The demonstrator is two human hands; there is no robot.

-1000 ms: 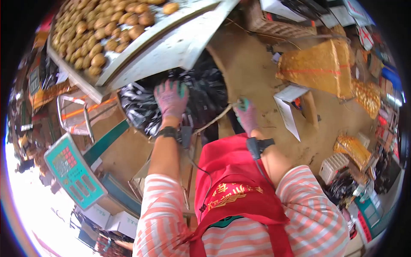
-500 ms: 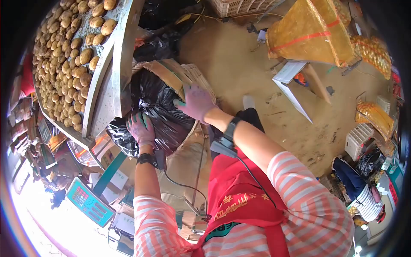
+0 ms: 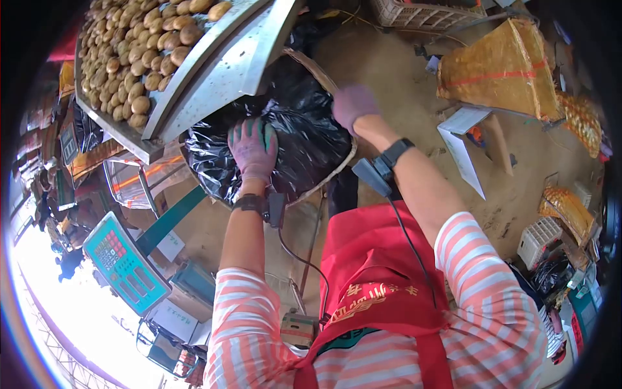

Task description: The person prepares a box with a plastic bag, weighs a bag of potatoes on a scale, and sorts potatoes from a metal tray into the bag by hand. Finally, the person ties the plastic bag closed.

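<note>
A black plastic bag (image 3: 304, 133) lines a round-edged container with a brown rim (image 3: 352, 155), below the end of a metal chute (image 3: 217, 78). My left hand (image 3: 253, 146), in a purple and green glove, lies flat on the bag with its fingers stretched out. At the container's far right edge is my right hand (image 3: 355, 106), also gloved; it looks curled and is slightly blurred. What its fingers hold, if anything, is hidden. A brown cardboard-like edge (image 3: 312, 67) runs up to that hand. The bag's contents do not show.
Many potatoes (image 3: 139, 52) lie on the sorting table at upper left. A digital scale (image 3: 126, 262) stands at lower left. To the right are an open carton (image 3: 470, 123), a yellow sack (image 3: 495, 71) and a plastic crate (image 3: 539, 241). Another crate (image 3: 424, 14) is at the top.
My right hand has gone from flat on the cardboard flap to curled at the container's edge. The flap no longer stands out over the bag. The view has shifted, and more of the bag shows.
</note>
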